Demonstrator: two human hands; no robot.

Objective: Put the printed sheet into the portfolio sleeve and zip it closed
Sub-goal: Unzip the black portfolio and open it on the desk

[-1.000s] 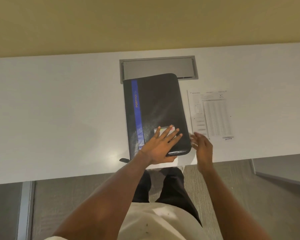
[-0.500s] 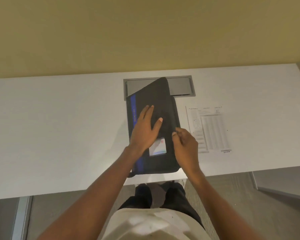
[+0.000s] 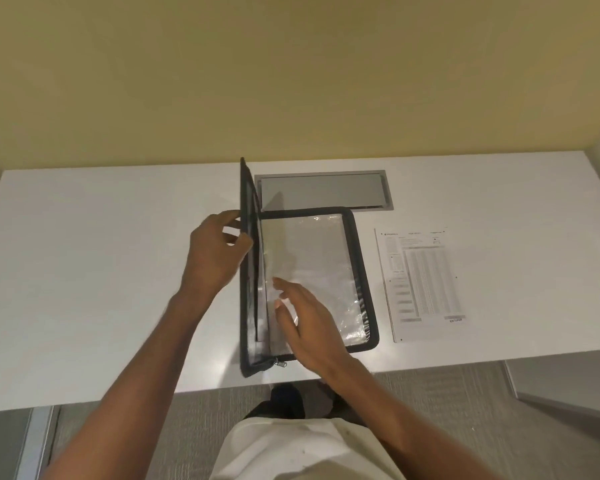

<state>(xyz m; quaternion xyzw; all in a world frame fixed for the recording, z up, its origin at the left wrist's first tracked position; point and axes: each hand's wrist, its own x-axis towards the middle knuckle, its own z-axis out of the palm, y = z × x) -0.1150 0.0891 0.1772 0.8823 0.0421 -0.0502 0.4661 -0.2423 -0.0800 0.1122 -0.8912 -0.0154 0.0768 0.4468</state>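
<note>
The black zip portfolio (image 3: 364, 271) lies open on the white desk (image 3: 101, 271). Its front cover (image 3: 248, 244) stands nearly upright, and my left hand (image 3: 212, 258) grips that cover's edge. Inside, clear plastic sleeves (image 3: 319, 251) lie flat on the right half. Fingers spread, my right hand (image 3: 305, 323) rests over the lower part of the sleeves. The zipper pull (image 3: 280, 363) hangs at the near bottom corner. The printed sheet (image 3: 420, 282) lies flat on the desk just right of the portfolio, untouched.
A grey cable hatch (image 3: 323, 194) is set into the desk behind the portfolio. A yellow wall rises behind the desk. The desk's near edge runs just below the portfolio, with carpet and my legs beneath.
The closed portfolio has been opened: my left hand swung the front cover up to the left, exposing the clear sleeves. My right hand moved from the portfolio's right edge onto the sleeves.
</note>
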